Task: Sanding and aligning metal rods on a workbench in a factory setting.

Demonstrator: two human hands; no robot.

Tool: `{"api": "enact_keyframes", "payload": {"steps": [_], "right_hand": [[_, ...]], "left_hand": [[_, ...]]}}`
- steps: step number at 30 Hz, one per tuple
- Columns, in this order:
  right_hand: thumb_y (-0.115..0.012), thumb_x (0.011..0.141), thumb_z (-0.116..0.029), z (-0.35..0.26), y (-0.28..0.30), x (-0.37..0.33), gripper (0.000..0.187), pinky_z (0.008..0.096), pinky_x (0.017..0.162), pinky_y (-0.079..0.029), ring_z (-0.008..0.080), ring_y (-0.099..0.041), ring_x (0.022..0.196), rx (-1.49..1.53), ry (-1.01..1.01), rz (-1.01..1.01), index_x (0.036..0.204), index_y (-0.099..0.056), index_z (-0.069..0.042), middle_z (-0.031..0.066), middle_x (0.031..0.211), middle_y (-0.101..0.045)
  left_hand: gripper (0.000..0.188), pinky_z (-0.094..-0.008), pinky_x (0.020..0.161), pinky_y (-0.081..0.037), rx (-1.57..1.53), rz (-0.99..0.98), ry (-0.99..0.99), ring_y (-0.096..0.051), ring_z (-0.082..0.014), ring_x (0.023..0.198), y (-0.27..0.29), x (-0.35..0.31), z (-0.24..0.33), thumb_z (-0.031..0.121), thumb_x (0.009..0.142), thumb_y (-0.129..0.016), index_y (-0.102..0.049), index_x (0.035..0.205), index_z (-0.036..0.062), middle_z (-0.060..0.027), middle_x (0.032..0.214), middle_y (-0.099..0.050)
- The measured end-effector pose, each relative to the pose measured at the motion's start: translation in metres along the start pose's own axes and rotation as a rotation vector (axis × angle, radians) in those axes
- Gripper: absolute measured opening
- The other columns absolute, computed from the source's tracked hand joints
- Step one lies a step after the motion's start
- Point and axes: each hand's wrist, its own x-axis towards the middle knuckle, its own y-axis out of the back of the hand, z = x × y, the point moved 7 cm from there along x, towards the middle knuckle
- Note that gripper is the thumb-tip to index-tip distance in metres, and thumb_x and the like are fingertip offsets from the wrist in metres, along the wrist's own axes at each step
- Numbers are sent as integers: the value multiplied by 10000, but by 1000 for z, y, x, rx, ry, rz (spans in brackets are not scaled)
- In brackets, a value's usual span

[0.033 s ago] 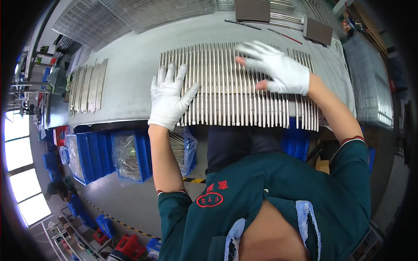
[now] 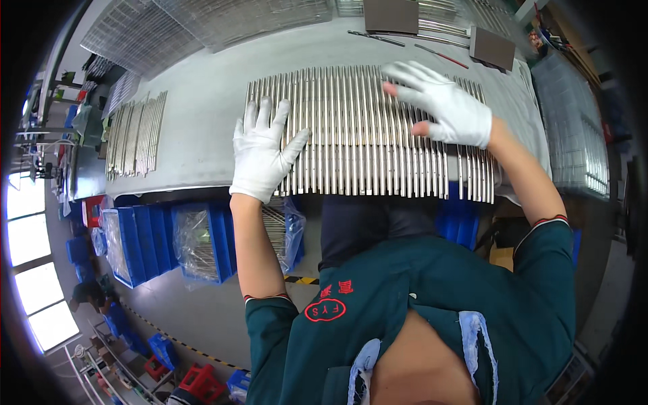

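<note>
A broad row of shiny metal rods [image 2: 344, 135] lies side by side on the grey table, with a narrow gap toward its right end. My left hand [image 2: 262, 155], in a white glove, rests with fingers spread on the rods at the row's left end. Over the right part of the row is my right hand [image 2: 445, 104], also gloved in white, with bare thumb and index fingertips. Its fingers reach out to the left, apart and holding nothing. Whether it touches the rods I cannot tell. Both hands hide parts of the rods beneath them.
A smaller group of rods [image 2: 138, 133] lies at the table's left. Clear plastic trays [image 2: 148, 40] line the back. Two brown blocks [image 2: 391, 16] and a red thin tool [image 2: 442, 57] are at the back right. Blue bins [image 2: 145, 243] stand below the front edge.
My right hand has shifted a little to the right over the rods. My left hand and the rods stay where they were.
</note>
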Motion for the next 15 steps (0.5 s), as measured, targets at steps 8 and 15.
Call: {"api": "enact_keyframes", "payload": {"steps": [8,15], "right_hand": [[-303,815,-658,20,-8,-62,763,453,1072,-191,397,-240,1282,-109,-177,-101,1322,-363,-92,195,1385,-281],[-265,809,-679,-1,-22,-17,791,473,1066,-187,411,-224,1285,-46,-109,-122,1335,-340,-94,197,1401,-250]], "left_hand": [[635,-507,1019,-207,70,-34,19,-291,-400,1253,1,2,7,515,833,-456,-415,1289,76,-238,1323,-364],[675,-535,1024,-156,48,6,10,-292,-422,1237,-3,-4,20,549,807,-460,-425,1283,72,-255,1289,-393]]}}
